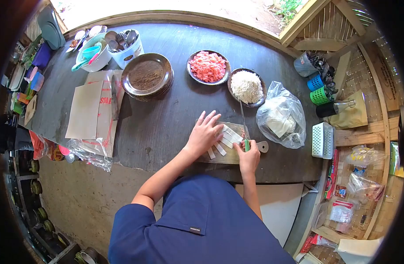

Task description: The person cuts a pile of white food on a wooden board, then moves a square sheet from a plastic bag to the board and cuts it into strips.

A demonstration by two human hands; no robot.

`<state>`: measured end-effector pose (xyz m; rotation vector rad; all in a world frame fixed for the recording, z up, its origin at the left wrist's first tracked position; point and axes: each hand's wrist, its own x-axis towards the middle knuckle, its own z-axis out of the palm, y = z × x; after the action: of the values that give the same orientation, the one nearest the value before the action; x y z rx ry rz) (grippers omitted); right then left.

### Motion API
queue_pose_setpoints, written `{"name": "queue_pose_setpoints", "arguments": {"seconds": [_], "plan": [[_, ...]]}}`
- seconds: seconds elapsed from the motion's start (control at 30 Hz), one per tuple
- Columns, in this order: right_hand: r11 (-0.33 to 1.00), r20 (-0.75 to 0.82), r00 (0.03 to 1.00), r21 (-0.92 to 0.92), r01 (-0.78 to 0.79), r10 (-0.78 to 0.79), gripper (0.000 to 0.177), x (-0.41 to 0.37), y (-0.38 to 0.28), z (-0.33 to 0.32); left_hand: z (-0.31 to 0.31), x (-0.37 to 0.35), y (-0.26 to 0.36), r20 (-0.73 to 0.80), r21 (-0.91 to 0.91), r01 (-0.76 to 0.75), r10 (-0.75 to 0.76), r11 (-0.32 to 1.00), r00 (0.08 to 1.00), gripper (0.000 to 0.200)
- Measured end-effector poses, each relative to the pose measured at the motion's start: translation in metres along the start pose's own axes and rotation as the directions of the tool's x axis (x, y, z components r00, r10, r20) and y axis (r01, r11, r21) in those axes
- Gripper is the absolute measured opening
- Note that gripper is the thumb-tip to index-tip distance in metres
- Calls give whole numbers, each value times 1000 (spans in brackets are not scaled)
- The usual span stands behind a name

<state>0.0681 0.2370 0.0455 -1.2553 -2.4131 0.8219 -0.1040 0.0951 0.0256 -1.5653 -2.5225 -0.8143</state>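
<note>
On a wooden cutting board [232, 156] lie white flat strips [230, 135], some of them separate at the left. My left hand [205, 133] rests on the strips with its fingers spread. Closed round the green handle of a knife [243, 115], my right hand [249, 155] is at the board's right side, and the blade points away from me beside the strips. Beyond the board stand a bowl of white shreds [247, 87] and a plate of pink pieces [207, 66]. A clear plastic bag [281, 116] with white contents lies to the right.
Stacked brown plates [147, 75] stand left of centre on the dark table [166, 127]. Further left are a cutlery tub [126, 49], a white basket [95, 53], and paper sheets [84, 110] with another knife [114, 97]. A white plastic basket [322, 140] is by the right wall.
</note>
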Motion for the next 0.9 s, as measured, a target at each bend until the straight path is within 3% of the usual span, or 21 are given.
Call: {"name": "queue_pose_setpoints", "arguments": {"seconds": [0.17,0.47,0.63,0.9], "plan": [[999,-23,1000,38,9,-9,38,-3,-5,5,5,-12,12,-41,13,66,-65,998,997,31],[988,-4,1000,153,10,-9,34,-4,0,5,7,-10,7,-45,-140,108,-115,984,992,30],[982,-39,997,175,77,-71,35,-3,8,11,-5,1,-2,64,-178,73,-63,981,996,32],[975,-26,997,211,73,-69,35,-4,1,6,-10,3,-9,89,-291,-9,36,957,995,24]]}}
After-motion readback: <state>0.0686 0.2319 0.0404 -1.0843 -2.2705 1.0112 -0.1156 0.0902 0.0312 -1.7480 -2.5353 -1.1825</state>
